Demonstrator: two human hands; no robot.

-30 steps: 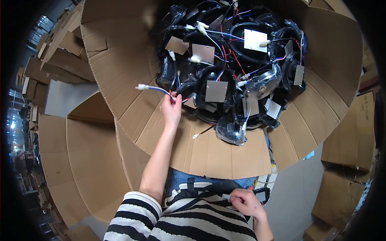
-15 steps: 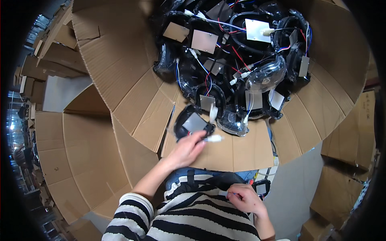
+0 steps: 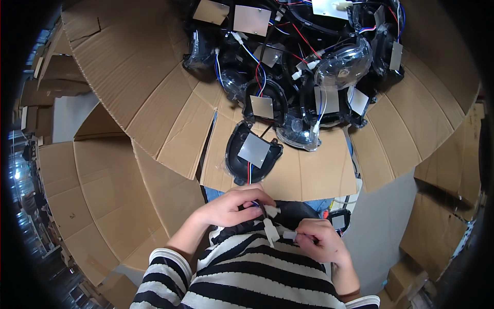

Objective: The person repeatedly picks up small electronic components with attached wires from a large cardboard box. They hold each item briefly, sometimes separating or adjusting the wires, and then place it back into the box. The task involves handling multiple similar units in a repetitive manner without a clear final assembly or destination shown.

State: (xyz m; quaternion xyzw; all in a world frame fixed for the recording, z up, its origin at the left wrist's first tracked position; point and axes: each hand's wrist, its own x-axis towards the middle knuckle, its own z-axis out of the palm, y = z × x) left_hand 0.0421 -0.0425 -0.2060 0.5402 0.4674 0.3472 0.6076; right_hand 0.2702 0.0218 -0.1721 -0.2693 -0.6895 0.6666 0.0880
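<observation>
A black lamp unit [image 3: 237, 150] with a square silver plate [image 3: 254, 150] on its back lies on the near cardboard flap [image 3: 303, 180]. Striped-looking wires run from it down to my left hand [image 3: 234, 206], which is closed around them just in front of my body. White plug connectors [image 3: 270, 230] hang from those wires beside the left fingertips. My right hand [image 3: 323, 241] is closed in a pinch on a small white connector [image 3: 289, 235], its end pointing toward the left hand's connectors. The two connectors are close, with a small gap visible.
A large open carton [image 3: 123, 77] holds a heap of several similar lamp units [image 3: 342, 67] with loose wires. Another open carton [image 3: 105, 185] stands at left. Stacked boxes [image 3: 437, 221] are at right. A small black device [image 3: 338, 221] sits beyond my right hand.
My left hand has drawn back from the lamp unit toward my body, bringing its wires and connectors close to my right hand. The lamp unit has turned; the view has shifted.
</observation>
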